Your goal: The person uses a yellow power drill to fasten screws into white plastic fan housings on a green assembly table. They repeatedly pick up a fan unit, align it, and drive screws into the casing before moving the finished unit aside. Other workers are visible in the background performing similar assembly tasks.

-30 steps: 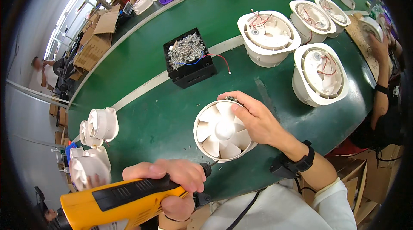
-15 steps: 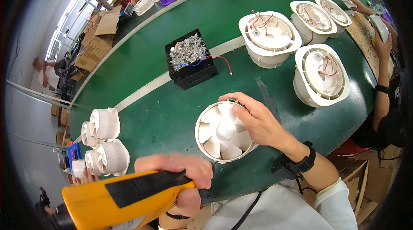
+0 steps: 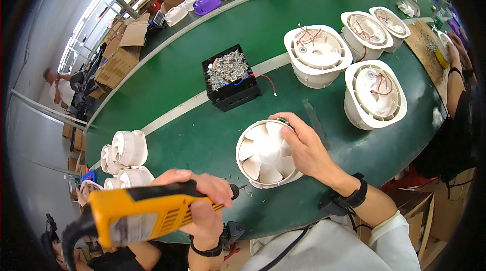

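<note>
the right hand (image 3: 304, 147) lies over the right edge of a round white plastic fan with curved blades (image 3: 266, 154), fingers curled around its rim and gripping it. the fan sits flat on the green bench (image 3: 202, 139), blades facing up, near the bench's front edge and just in front of the person's body. a black band wraps the right wrist.

the left hand (image 3: 202, 205) is clenched around a yellow and black electric screwdriver (image 3: 136, 215), held roughly level above the front edge of the bench. its black nose and thin metal bit (image 3: 238, 189) point to the right, toward the lower left rim of the fan; the bit tip is near the rim, and whether it touches cannot be told. a few small screws lie scattered on the bench under the bit.

behind the fan stands a square black plastic box filled with silvery screws (image 3: 230, 76), with a red and a blue wire trailing out of it. to the right of the box stand four round white fan housings with wires inside (image 3: 374, 93), well apart from the held fan. at the left end of the bench a group of white plastic duct pieces (image 3: 126, 152) lies clustered. another person's forearm (image 3: 453, 76) reaches in at the far right.
</note>
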Tool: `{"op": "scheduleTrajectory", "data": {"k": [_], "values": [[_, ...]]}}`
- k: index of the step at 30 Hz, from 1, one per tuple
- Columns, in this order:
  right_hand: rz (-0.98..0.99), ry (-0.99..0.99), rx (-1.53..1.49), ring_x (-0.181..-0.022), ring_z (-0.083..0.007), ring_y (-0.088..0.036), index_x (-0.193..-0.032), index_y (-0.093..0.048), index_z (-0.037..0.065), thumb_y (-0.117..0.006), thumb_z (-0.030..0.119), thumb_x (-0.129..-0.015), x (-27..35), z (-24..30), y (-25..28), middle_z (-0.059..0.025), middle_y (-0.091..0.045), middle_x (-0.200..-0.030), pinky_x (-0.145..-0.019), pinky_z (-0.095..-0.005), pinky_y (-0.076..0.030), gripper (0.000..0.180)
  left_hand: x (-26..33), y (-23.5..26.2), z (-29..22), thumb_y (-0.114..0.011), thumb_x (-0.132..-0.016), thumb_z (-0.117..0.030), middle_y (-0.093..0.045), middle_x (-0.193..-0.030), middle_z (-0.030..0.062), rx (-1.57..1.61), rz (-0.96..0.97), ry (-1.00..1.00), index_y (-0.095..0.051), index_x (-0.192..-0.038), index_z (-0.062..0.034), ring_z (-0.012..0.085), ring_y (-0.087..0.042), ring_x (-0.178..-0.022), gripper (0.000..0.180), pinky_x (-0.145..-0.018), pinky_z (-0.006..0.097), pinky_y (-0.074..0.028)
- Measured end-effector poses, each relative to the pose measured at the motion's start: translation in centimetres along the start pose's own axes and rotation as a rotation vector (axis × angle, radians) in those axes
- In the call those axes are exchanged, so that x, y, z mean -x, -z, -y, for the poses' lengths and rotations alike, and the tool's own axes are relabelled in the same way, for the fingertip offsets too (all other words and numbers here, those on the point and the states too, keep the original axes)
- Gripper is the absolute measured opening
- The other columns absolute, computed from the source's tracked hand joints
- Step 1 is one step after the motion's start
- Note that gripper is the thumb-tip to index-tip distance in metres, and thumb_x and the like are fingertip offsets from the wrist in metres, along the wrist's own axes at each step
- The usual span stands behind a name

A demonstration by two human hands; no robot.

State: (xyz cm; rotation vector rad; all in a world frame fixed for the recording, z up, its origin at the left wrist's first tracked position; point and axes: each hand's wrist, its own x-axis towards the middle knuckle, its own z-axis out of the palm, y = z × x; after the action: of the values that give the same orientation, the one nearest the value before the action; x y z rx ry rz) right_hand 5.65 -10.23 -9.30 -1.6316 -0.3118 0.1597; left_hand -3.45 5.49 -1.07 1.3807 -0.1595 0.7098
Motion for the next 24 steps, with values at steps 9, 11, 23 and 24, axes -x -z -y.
{"op": "scheduleTrajectory", "data": {"k": [9, 11, 23, 24], "values": [[0.427, 0.004, -0.057, -0.097, -0.0275, -0.059, -0.112, -0.058, -0.002, -0.045, 0.017, -0.093, -4.3, 0.3, 0.8, -0.0180, -0.061, -0.107, -0.087, -0.0314, -0.044, 0.029, 0.0, 0.5, 0.7, -0.063, -0.088, -0.030, -0.051, -0.059, 0.0074, 0.004, 0.047, -0.008, -0.033, -0.110, -0.0032, 0.0180, -0.049, -0.045, 0.046, -0.045, 0.032, -0.044], [0.401, -0.023, -0.038, -0.098, -0.0276, -0.059, -0.109, -0.059, -0.002, -0.043, 0.016, -0.094, -4.3, 0.5, 0.9, -0.0189, -0.062, -0.107, -0.085, -0.0326, -0.045, 0.029, 0.0, 0.4, -1.0, -0.060, -0.089, -0.035, -0.052, -0.063, 0.0076, 0.056, 0.053, -0.025, -0.030, -0.111, -0.0081, 0.0180, -0.049, -0.048, 0.046, -0.047, 0.032, -0.045], [0.223, 0.159, 0.082, -0.099, -0.0362, -0.058, -0.110, -0.056, -0.005, -0.040, 0.009, -0.092, -0.4, 0.9, -0.8, -0.0225, -0.060, -0.107, -0.086, -0.0386, -0.044, 0.028, 2.6, -0.9, -1.5, -0.049, -0.092, -0.043, -0.051, -0.068, 0.0066, 0.055, 0.278, -0.038, -0.026, -0.108, -0.0096, 0.0182, -0.051, -0.043, 0.043, -0.041, 0.034, -0.048], [0.210, 0.156, 0.040, -0.100, -0.0365, -0.057, -0.110, -0.056, -0.005, -0.040, 0.009, -0.092, -0.5, 0.3, -0.8, -0.0229, -0.060, -0.107, -0.086, -0.0387, -0.044, 0.028, 2.5, -1.2, -0.9, -0.049, -0.092, -0.042, -0.051, -0.069, 0.0067, 0.085, 0.283, -0.049, -0.026, -0.108, -0.0097, 0.0184, -0.051, -0.043, 0.043, -0.041, 0.034, -0.048]]}}
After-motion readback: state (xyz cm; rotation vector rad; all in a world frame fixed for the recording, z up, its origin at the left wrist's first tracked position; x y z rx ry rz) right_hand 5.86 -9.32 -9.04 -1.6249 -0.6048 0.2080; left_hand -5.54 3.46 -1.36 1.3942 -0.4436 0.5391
